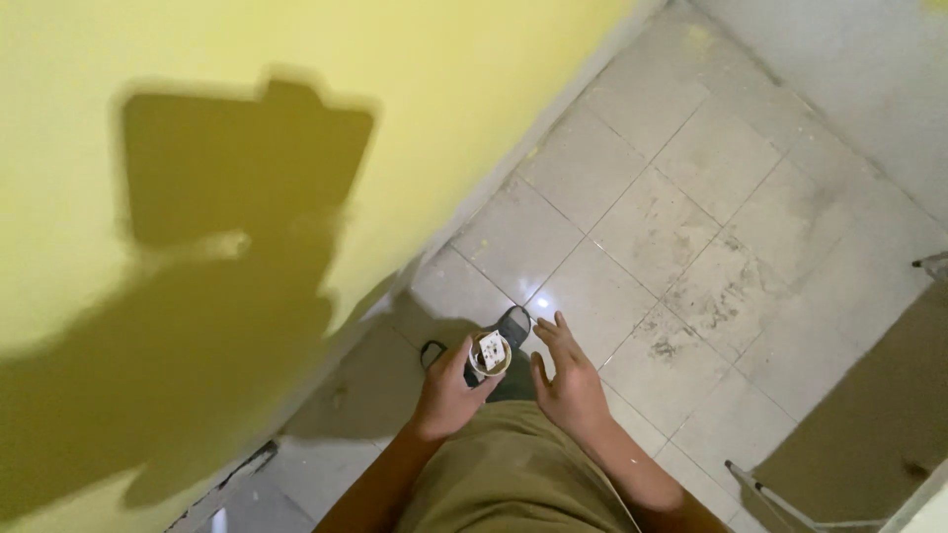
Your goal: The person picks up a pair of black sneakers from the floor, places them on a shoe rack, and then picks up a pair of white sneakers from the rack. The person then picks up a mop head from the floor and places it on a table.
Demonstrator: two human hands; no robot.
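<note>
My left hand (446, 393) grips a small round cup-shaped piece (490, 353) with a white rectangular part set on its top. My right hand (568, 377) is just to the right of it, fingers spread and holding nothing, a short gap away from the piece. Both hands are in front of my khaki-clad body, above a tiled floor. A dark sandal on my foot (513, 322) shows just beyond the hands.
A yellow wall (247, 148) fills the left side, with my shadow on it. Dirty white floor tiles (681, 237) stretch to the right. A metal frame leg (765, 489) stands at lower right, and another piece (933, 263) at the right edge.
</note>
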